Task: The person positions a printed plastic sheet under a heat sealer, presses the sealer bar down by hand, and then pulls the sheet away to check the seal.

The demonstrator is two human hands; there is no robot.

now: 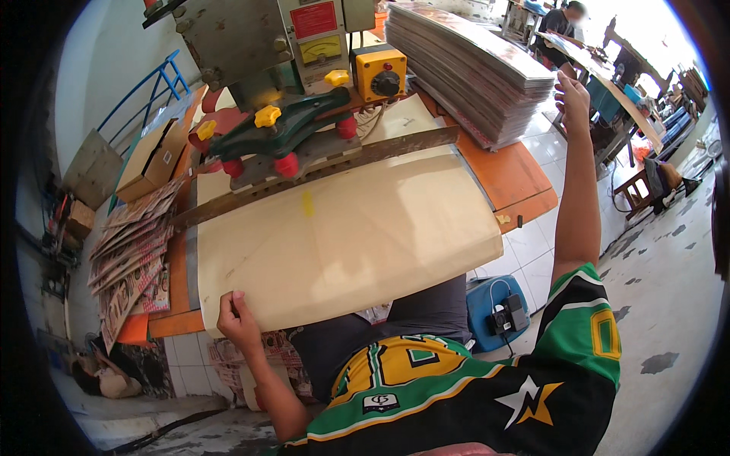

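A tan sheet (pixel 357 228) covers the work surface in front of me and droops over its front edge. My left hand (pixel 242 323) rests at the sheet's front left corner, thumb and forefinger apart, with nothing visible in it. Reaching far out to the right, my right hand (pixel 572 99) is beside the near right corner of a tall stack of flat, plastic-looking pieces (pixel 479 61). Its fingers are loosely bent and apart; whether they touch the stack I cannot tell. Across the sheet's back edge lies a long metal bar (pixel 411 144) of a press machine (pixel 296 114) with yellow knobs.
A yellow control box (pixel 380 72) with a black dial stands by the press. Printed flat packages (pixel 133 251) fan out at the left, below an open cardboard box (pixel 152 159). A blue stool (pixel 498 304) carries plugs and cables. Another person (pixel 559 34) sits far right.
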